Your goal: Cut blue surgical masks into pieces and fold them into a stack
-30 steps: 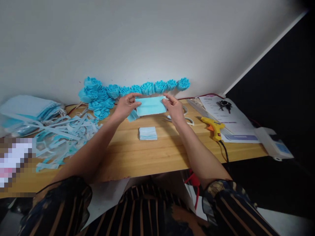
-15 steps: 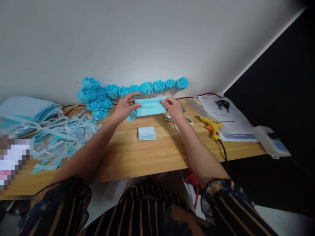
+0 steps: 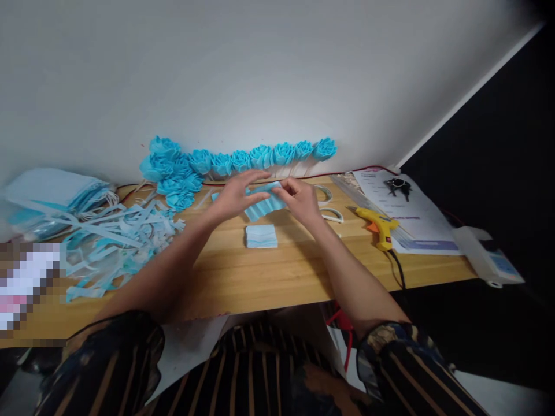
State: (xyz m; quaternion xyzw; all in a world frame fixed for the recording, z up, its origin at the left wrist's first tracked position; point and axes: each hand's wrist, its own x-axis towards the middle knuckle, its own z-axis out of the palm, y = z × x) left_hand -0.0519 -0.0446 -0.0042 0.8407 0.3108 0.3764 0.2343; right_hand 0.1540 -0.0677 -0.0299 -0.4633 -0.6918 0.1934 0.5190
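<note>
My right hand (image 3: pixel 300 200) pinches the upper right corner of a light blue mask-fabric piece (image 3: pixel 262 209) above the table. The piece hangs tilted and slightly rippled. At its left side is my left hand (image 3: pixel 237 196), fingers stretched out and thumb apart, the thumb overlapping the fabric. Whether that thumb presses on it I cannot tell. Below the hands, a small stack of pale blue fabric pieces (image 3: pixel 261 237) lies on the wooden table (image 3: pixel 260 283). White scissor handles (image 3: pixel 332 216) show beside my right hand; the blades are mostly hidden.
Blue fabric flowers (image 3: pixel 261 156) line the wall, with more heaped (image 3: pixel 173 173) at left. Cut strips (image 3: pixel 125 237) and a bag of masks (image 3: pixel 56 193) lie left. On the right are a yellow glue gun (image 3: pixel 381 228), a printed sheet (image 3: pixel 416 216), keys (image 3: pixel 399 188) and a white plastic device (image 3: pixel 485 254).
The fabric piece has gone from held flat and level between both hands to tilted and rippled. My left hand has moved right over it, its fingers stretching out.
</note>
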